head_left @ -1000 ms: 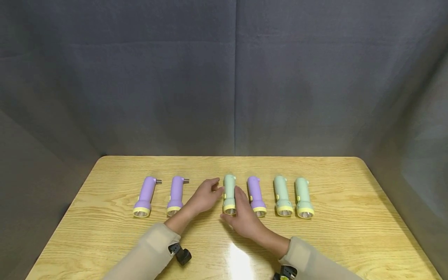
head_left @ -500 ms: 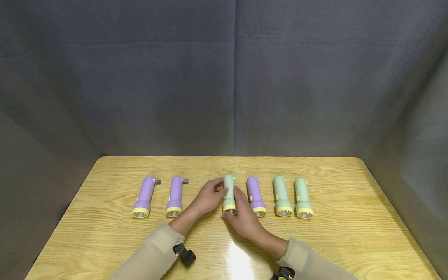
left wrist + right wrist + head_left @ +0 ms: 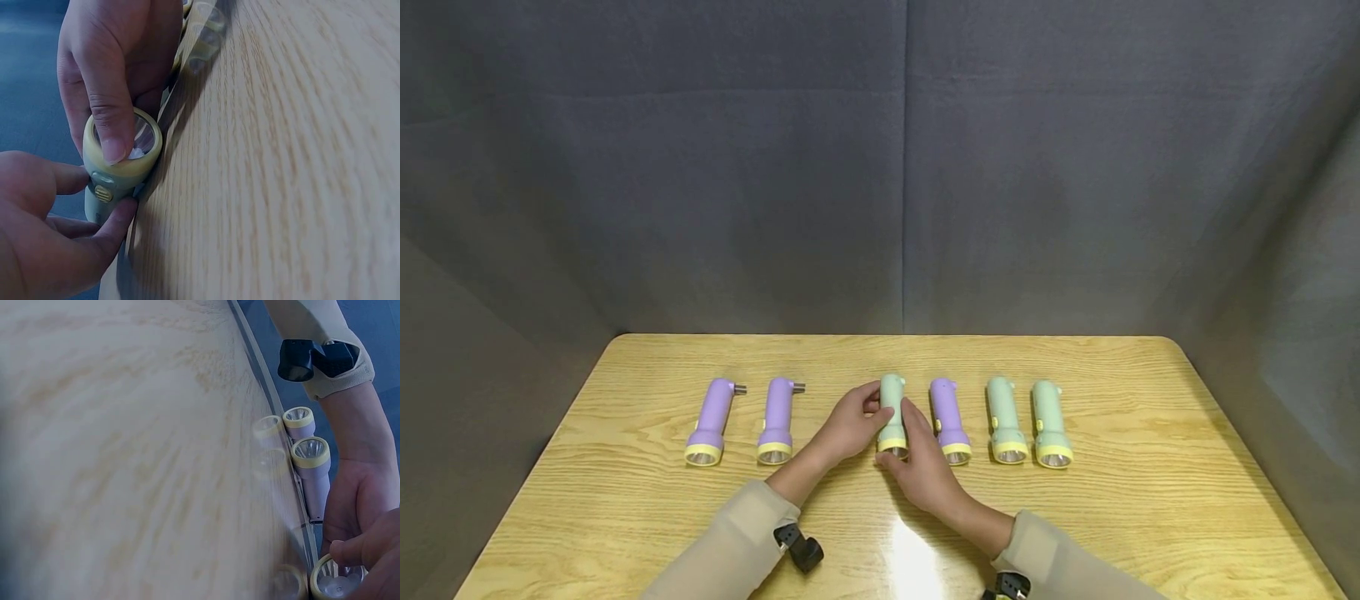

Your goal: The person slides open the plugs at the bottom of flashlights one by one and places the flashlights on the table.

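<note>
A pale green flashlight (image 3: 892, 390) with a yellow rim lies between both hands at the table's middle, its lens toward the person. My left hand (image 3: 852, 425) holds its barrel from the left. In the left wrist view, the left thumb and fingers (image 3: 62, 178) are on either side of the barrel, near a yellow switch (image 3: 103, 192). From the right, my right hand (image 3: 927, 471) grips the head end. Its thumb (image 3: 112, 134) lies over the lens, while its other fingers run along the far side, partly hidden.
Two purple flashlights (image 3: 711, 414) (image 3: 777, 414) with metal prongs out lie left on the wooden table (image 3: 587, 500). Right of the hands lie a purple flashlight (image 3: 947, 407) and two green flashlights (image 3: 1003, 404) (image 3: 1048, 408). A grey curtain (image 3: 775, 208) hangs behind.
My left hand has moved right onto the green flashlight, and its thumb now lies across the barrel. The right hand has barely shifted. The other flashlights stay where they were.
</note>
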`<state>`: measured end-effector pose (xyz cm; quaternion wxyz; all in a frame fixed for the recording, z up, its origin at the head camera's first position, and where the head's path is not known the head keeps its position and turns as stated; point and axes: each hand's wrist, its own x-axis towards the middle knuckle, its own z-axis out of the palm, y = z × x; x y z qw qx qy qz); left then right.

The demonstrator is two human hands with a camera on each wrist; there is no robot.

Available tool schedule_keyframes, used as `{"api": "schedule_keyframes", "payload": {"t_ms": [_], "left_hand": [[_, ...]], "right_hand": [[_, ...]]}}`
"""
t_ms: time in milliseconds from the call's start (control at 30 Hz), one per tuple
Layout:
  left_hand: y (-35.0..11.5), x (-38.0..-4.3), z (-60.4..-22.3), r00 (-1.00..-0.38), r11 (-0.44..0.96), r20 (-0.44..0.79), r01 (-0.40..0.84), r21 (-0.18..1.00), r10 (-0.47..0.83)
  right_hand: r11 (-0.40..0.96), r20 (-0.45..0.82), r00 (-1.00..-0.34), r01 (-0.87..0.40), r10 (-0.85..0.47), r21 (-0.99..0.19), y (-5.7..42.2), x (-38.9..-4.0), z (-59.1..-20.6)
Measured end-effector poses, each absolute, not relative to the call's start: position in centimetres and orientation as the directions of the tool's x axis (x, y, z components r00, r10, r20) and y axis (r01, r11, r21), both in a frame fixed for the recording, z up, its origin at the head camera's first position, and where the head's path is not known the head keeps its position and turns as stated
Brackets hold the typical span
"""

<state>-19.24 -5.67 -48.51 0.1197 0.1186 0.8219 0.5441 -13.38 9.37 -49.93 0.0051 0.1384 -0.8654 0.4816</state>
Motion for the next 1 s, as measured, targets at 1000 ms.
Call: {"api": "schedule_keyframes", "payload": {"t_ms": [1000], "left_hand": [[-5.89, -19.02, -48.42, -0.945, 0.319, -0.097, 0.009, 0.948, 0.314]], "right_hand": [[0.436, 0.131, -0.974, -0.201, -0.186, -0.877, 9.02, -13.28, -49.91]]}}
